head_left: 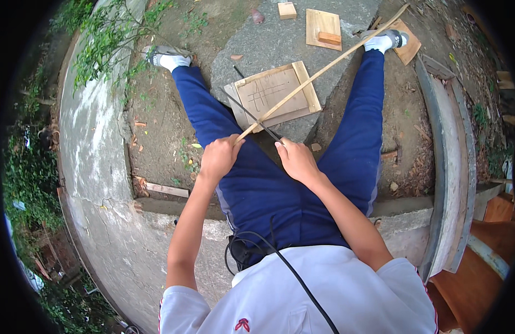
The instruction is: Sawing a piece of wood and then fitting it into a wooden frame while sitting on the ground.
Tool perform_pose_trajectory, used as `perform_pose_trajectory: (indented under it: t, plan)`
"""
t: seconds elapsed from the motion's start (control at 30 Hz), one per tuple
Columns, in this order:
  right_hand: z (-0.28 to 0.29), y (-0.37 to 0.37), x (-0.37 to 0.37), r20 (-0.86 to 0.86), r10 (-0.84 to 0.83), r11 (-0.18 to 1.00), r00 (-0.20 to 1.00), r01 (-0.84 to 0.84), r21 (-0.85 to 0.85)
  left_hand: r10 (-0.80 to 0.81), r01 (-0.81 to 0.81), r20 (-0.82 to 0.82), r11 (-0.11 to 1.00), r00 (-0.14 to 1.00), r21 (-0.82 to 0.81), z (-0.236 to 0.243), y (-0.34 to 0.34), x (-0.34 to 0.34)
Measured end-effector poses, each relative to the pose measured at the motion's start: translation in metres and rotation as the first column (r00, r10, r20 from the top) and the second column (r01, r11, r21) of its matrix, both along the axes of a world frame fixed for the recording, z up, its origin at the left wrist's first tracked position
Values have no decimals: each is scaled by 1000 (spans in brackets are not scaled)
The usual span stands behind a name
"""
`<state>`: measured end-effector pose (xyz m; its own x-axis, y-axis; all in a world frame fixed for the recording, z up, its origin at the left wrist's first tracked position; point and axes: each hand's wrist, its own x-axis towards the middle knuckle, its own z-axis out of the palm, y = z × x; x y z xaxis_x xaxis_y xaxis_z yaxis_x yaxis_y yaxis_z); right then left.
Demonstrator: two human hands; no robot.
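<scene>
My left hand (pixel 219 157) is closed round the near end of a long, thin wooden strip (pixel 330 65). The strip slants away to the far right, passing over a shallow wooden tray (pixel 313 101) and reaching beyond my right foot. My right hand (pixel 298 160) grips one end of a thin dark rod-like tool (pixel 240 104), whose exact kind I cannot make out. It points to the far left and crosses the strip just beyond my hands, near the tray's front edge. Dark lines forming a grid mark the tray's floor.
The tray rests on a grey stone slab (pixel 235 44) between my outstretched legs. Farther off lie a square board (pixel 318 22) with a small block (pixel 329 38) on it, and another block (pixel 287 10). Another board (pixel 409 50) lies by my right foot. A leafy branch (pixel 110 39) hangs at left.
</scene>
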<state>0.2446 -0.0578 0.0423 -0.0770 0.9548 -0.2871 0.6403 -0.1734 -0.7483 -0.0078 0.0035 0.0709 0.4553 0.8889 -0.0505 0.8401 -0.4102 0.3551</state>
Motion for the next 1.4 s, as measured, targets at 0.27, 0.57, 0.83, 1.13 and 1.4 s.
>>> perform_pose_trajectory:
  t: [0.27, 0.57, 0.83, 1.13, 1.4]
  plan:
    - [-5, -4, 1, 17, 19, 1000, 1000, -18, -26, 162, -12, 228, 839, 960, -543, -8, 3, 3]
    - [-7, 0, -15, 90, 3, 998, 996, -9, 68, 353, -98, 174, 635, 919, -766, -21, 16, -2]
    - [-12, -4, -18, 76, -15, 994, 997, 6, 109, 409, -118, 157, 572, 899, -812, -30, 24, -3]
    - [-20, -11, -13, 116, 12, 997, 993, -21, 80, 416, -91, 155, 514, 896, -853, -40, 31, -7]
    - [-23, -19, -3, 186, 37, 997, 982, -49, 62, 453, -118, 178, 552, 874, -825, -27, 33, -3]
